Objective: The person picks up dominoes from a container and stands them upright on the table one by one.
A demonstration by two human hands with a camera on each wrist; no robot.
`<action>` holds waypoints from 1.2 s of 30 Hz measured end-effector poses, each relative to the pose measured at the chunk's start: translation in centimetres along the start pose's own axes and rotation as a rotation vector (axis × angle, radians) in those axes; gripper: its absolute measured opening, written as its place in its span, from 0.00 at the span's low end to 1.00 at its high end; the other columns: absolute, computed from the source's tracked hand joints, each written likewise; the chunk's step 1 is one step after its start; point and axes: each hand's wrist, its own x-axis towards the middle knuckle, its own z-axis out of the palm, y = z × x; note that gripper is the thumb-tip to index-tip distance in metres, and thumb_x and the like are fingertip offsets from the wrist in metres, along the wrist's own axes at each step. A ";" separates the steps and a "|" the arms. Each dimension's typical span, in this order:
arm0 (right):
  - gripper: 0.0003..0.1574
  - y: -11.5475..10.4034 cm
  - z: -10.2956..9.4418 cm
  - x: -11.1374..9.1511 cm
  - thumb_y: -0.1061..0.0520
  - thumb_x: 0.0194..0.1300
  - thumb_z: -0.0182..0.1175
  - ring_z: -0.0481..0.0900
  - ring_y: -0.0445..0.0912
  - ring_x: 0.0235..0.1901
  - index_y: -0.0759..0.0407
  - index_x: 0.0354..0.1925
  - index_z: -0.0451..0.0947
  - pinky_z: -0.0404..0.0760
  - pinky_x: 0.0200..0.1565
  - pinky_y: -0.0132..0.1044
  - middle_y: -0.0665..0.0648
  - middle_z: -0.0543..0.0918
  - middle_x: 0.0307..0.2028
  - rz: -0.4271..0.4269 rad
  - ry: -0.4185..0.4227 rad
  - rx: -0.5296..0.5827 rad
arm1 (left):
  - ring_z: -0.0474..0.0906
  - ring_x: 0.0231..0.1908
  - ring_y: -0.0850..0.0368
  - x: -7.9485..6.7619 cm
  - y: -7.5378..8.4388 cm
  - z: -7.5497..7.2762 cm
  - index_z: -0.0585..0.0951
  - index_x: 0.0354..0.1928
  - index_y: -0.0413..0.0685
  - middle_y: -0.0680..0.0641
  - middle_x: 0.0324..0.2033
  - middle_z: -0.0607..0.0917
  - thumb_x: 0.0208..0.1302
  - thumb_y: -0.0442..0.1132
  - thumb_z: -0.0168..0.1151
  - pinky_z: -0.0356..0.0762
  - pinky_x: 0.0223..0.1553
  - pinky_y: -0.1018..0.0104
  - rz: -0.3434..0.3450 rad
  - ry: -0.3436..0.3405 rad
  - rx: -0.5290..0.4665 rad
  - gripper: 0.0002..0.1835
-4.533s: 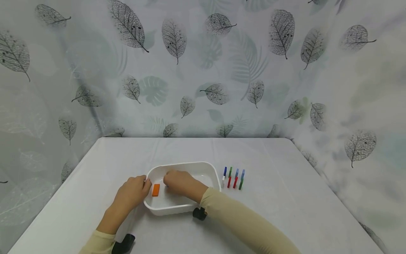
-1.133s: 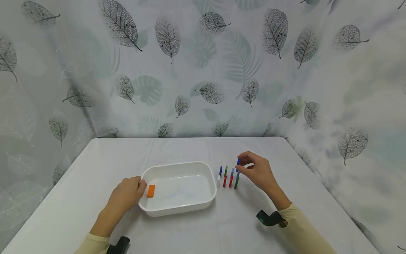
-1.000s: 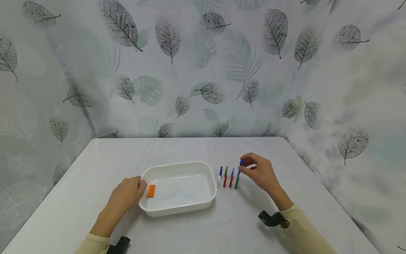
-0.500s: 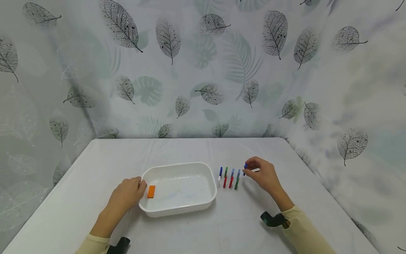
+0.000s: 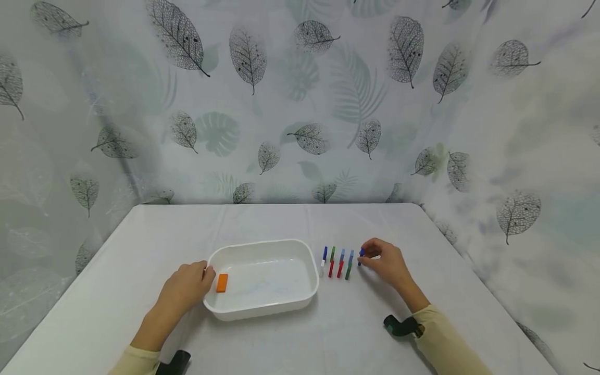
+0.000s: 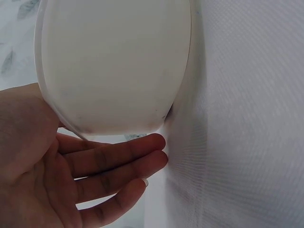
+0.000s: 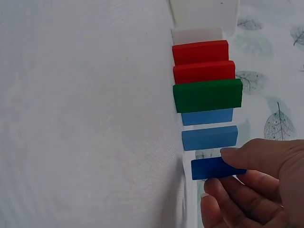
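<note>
My right hand (image 5: 386, 263) pinches a dark blue domino block (image 7: 206, 169) between thumb and fingers, upright and low by the table, just right of two short rows of standing blocks. The back row holds dark blue (image 5: 325, 253), green (image 5: 333, 253) and two light blue blocks (image 7: 210, 137). In front stand white (image 5: 322, 267), two red (image 7: 202, 53) and green (image 7: 209, 96) ones. At the left end of a white plastic tub (image 5: 262, 311), my left hand (image 5: 186, 286) grips the rim, thumb on top and fingers down the outside. One orange block (image 5: 222, 283) lies inside the tub.
A white cloth (image 5: 281, 349) covers the table. Leaf-print curtains (image 5: 300, 172) enclose its back and both sides. Dark wrist-camera mounts (image 5: 400, 326) stick out from both forearms.
Earlier the right hand was reaching inside the tub. Over the last second it has lowered the dark blue block beside the rows, slightly to the right. The left hand stays on the rim.
</note>
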 end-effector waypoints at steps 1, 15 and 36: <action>0.16 0.1 0.1 0.0 0.63 0.61 0.75 0.86 0.50 0.40 0.61 0.46 0.81 0.80 0.46 0.49 0.53 0.88 0.38 0.000 -0.003 -0.002 | 0.69 0.22 0.53 0.0 0.0 0.0 0.79 0.35 0.35 0.47 0.20 0.72 0.75 0.39 0.49 0.70 0.22 0.61 0.001 0.000 -0.001 0.15; 0.17 0.0 0.4 -0.2 0.67 0.60 0.74 0.85 0.50 0.40 0.63 0.46 0.80 0.80 0.46 0.49 0.55 0.87 0.39 0.006 -0.029 0.021 | 0.69 0.22 0.53 -0.1 0.1 -0.2 0.79 0.36 0.35 0.48 0.20 0.72 0.75 0.39 0.49 0.70 0.23 0.61 -0.006 -0.008 0.002 0.15; 0.14 -9.7 0.9 -0.1 0.62 0.64 0.73 0.82 0.46 0.36 0.59 0.47 0.82 0.85 0.39 0.42 0.52 0.85 0.36 -0.255 0.115 0.063 | 0.69 0.22 0.53 -0.1 0.3 -0.2 0.79 0.38 0.34 0.47 0.21 0.72 0.75 0.40 0.49 0.70 0.22 0.61 -0.016 -0.012 -0.001 0.16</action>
